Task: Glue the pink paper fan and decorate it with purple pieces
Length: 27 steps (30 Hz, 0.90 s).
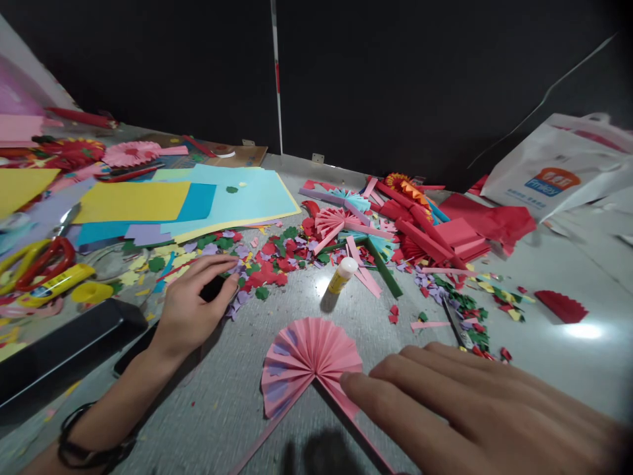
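Observation:
A pink pleated paper fan lies spread on the grey surface before me, with pale purple cutouts on its left folds and two long pink strips running toward me. My right hand is stretched out flat, its index fingertip on the fan's right folds. At the left, my left hand curves over the edge of a pile of small purple paper cutouts; thumb and index finger stand slightly apart. Something black shows in the gap behind those fingers. A yellow glue stick with a white cap stands beyond the fan.
Red and green cutouts are scattered across the middle. Coloured paper sheets, red-handled scissors and a black case lie left. Folded red paper, a cutter and a white bag are right. A black wall rises behind.

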Motion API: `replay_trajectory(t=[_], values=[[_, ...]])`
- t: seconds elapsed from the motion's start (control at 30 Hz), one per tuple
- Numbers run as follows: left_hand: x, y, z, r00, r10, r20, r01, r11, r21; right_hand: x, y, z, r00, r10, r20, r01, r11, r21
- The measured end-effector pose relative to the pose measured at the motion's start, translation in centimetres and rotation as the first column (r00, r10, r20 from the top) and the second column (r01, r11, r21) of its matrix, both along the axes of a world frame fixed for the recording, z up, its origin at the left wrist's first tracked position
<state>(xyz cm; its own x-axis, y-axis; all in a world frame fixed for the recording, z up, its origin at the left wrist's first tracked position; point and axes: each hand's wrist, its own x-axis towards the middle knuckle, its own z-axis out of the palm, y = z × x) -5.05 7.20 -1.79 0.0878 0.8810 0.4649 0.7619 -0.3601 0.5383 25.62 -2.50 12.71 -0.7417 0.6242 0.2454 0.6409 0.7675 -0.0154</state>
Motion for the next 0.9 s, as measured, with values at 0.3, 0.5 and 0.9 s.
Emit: replay_trajectory(t=[0.3, 0.5, 0.9], values=[[-0.40, 0.38, -0.73, 0.997, -0.017, -0.079, 0.017, 1.000, -0.002, -0.08, 0.09, 0.24, 1.000, 0.001, -0.018, -0.001, 1.000, 0.002], [-0.59, 0.48, -1.05, 0.993, -0.045, -0.113, 0.041, 0.998, -0.038, -0.39, -0.15, -0.07, 1.000, -0.009, -0.019, 0.010, 1.000, 0.029], [-0.44, 0.28, -0.58, 0.999, -0.038, 0.008, 0.038, 0.999, 0.007, 0.01, 0.10, -0.48, 0.999, 0.015, 0.031, -0.015, 1.000, 0.010]])
